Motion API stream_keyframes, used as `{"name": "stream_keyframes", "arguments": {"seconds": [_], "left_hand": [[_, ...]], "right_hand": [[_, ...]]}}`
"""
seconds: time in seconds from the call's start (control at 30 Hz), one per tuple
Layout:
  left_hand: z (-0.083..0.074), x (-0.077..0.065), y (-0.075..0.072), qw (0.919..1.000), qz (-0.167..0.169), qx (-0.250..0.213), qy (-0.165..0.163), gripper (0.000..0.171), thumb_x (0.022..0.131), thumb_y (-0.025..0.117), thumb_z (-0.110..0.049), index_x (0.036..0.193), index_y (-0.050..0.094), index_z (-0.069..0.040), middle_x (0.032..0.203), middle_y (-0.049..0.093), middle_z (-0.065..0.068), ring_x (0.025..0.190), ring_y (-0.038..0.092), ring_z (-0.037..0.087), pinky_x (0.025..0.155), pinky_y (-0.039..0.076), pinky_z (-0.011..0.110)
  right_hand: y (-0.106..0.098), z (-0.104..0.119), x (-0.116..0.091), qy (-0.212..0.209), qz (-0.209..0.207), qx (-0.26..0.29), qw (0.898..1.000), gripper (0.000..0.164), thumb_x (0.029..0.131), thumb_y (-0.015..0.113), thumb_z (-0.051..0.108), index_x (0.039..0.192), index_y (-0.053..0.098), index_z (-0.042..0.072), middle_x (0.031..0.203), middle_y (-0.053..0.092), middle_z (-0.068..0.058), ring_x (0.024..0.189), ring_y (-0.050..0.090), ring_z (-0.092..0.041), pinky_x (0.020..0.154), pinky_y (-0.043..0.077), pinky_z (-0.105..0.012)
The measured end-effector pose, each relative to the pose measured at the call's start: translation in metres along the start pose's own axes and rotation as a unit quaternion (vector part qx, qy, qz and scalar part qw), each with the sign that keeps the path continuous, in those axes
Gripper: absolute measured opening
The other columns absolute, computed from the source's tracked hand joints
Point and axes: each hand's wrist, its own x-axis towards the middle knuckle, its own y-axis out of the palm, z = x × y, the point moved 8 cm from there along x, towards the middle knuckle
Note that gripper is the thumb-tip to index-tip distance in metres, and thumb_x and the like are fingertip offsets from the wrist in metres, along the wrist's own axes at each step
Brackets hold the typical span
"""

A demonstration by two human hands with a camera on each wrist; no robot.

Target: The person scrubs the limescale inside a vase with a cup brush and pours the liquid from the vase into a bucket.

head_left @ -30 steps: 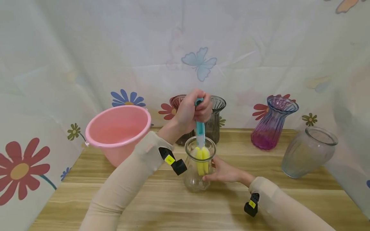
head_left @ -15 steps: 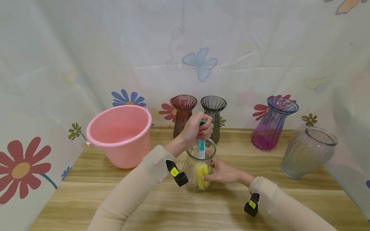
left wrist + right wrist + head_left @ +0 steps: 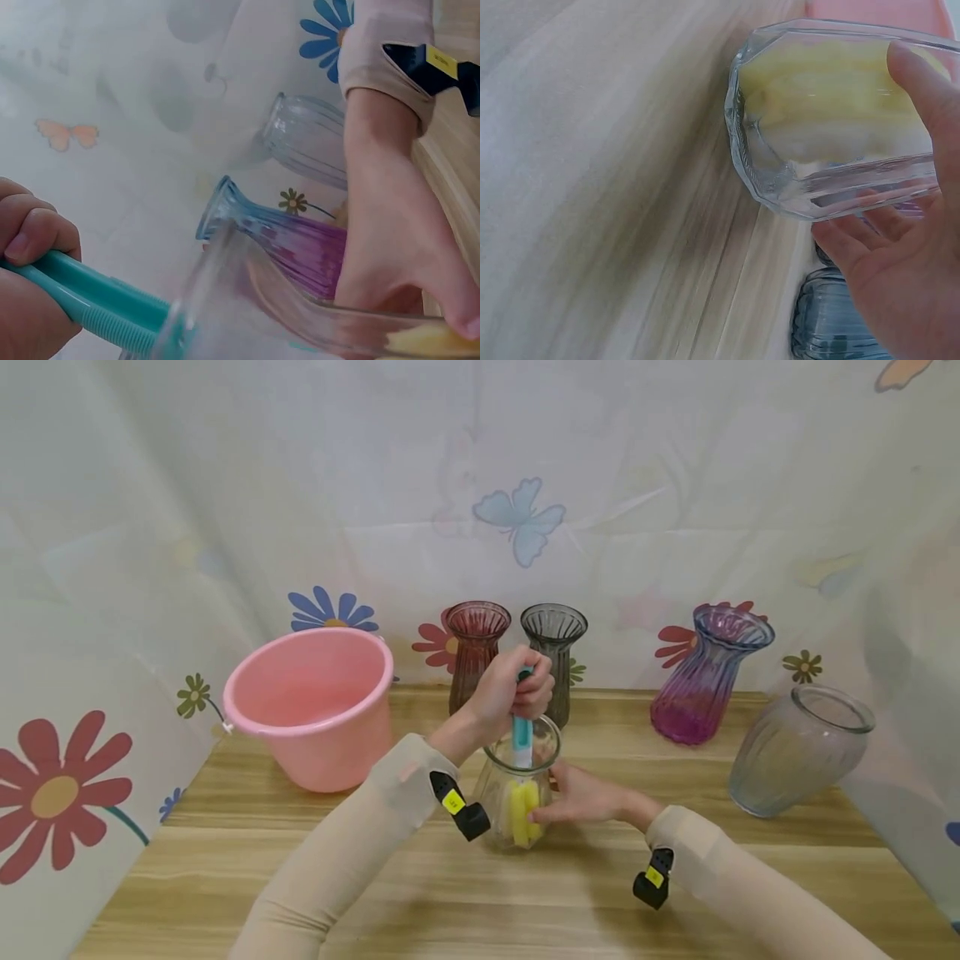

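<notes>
My left hand (image 3: 513,687) grips the teal handle (image 3: 112,300) of a sponge brush from above. The brush's yellow sponge head (image 3: 523,814) is down inside a clear glass vase (image 3: 495,802), close to its bottom. With thumb and fingers around the lower side, my right hand (image 3: 588,795) holds the vase upright on the table. In the right wrist view the right thumb lies across the glass, and the yellow sponge (image 3: 825,90) shows through the wall.
A pink bucket (image 3: 330,760) stands at the left. Behind the hands are a red vase (image 3: 476,643) and a grey vase (image 3: 557,647). A blue-purple vase (image 3: 705,681) and a clear frosted vase (image 3: 795,756) stand on the right of the wooden table (image 3: 420,893).
My left hand has moved down, carrying the sponge head from the upper part of the vase to near its bottom. My right hand keeps its hold on the vase.
</notes>
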Motion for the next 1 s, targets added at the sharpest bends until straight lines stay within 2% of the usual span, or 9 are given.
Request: {"name": "stream_keyframes", "arguments": {"seconds": [0.17, 0.33, 0.57, 0.7, 0.83, 1.0], "left_hand": [[-0.015, 0.001, 0.002, 0.9999, -0.004, -0.014, 0.004, 0.04, 0.087, 0.023, -0.013, 0.048, 0.025, -0.014, 0.041, 0.025, -0.008, 0.036, 0.015, 0.01, 0.038, 0.011, 0.024], [-0.042, 0.0, 0.001, 0.9989, -0.004, -0.024, 0.039, 0.039, 0.087, 0.021, -0.013, 0.048, 0.025, -0.014, 0.041, 0.025, -0.007, 0.036, 0.016, 0.011, 0.039, 0.01, 0.026], [-0.076, -0.009, -0.01, 0.993, -0.004, -0.065, 0.098, 0.036, 0.086, 0.015, -0.011, 0.05, 0.021, -0.013, 0.042, 0.019, -0.004, 0.035, 0.014, 0.011, 0.039, 0.008, 0.025], [-0.088, -0.015, -0.019, 0.9879, -0.011, -0.09, 0.126, 0.035, 0.085, 0.012, -0.01, 0.051, 0.019, -0.012, 0.043, 0.016, -0.002, 0.035, 0.012, 0.01, 0.038, 0.008, 0.024], [-0.095, -0.02, -0.025, 0.9844, -0.021, -0.106, 0.139, 0.035, 0.085, 0.009, -0.012, 0.051, 0.019, -0.011, 0.044, 0.015, -0.001, 0.035, 0.011, 0.011, 0.038, 0.008, 0.023], [-0.106, -0.025, -0.03, 0.9809, -0.041, -0.1, 0.162, 0.035, 0.085, 0.01, -0.013, 0.051, 0.019, -0.012, 0.043, 0.015, -0.002, 0.035, 0.012, 0.01, 0.038, 0.007, 0.023]], "right_hand": [[0.001, -0.005, 0.001, 0.01, -0.021, -0.001, 1.0, 0.071, 0.076, 0.074, 0.026, 0.133, 0.035, 0.009, 0.126, 0.051, -0.006, 0.115, 0.049, -0.021, 0.096, 0.04, -0.039], [0.001, -0.006, 0.0, 0.014, -0.039, -0.012, 0.999, 0.08, 0.073, 0.076, 0.028, 0.136, 0.031, 0.008, 0.131, 0.046, -0.01, 0.118, 0.048, -0.025, 0.097, 0.04, -0.043], [0.0, -0.009, -0.002, 0.028, -0.043, -0.014, 0.999, 0.08, 0.074, 0.075, 0.028, 0.136, 0.031, 0.006, 0.131, 0.045, -0.015, 0.12, 0.046, -0.03, 0.1, 0.038, -0.047], [0.0, -0.01, -0.002, 0.025, -0.041, -0.012, 0.999, 0.079, 0.075, 0.075, 0.027, 0.137, 0.03, 0.007, 0.134, 0.042, -0.015, 0.122, 0.045, -0.03, 0.1, 0.037, -0.046], [0.002, -0.011, -0.001, 0.02, -0.036, -0.013, 0.999, 0.077, 0.076, 0.074, 0.028, 0.136, 0.032, 0.008, 0.133, 0.042, -0.014, 0.121, 0.046, -0.029, 0.1, 0.038, -0.046], [0.002, -0.011, -0.001, 0.016, -0.039, -0.022, 0.999, 0.078, 0.076, 0.074, 0.029, 0.137, 0.031, 0.008, 0.135, 0.041, -0.015, 0.121, 0.046, -0.03, 0.099, 0.039, -0.046]]}}
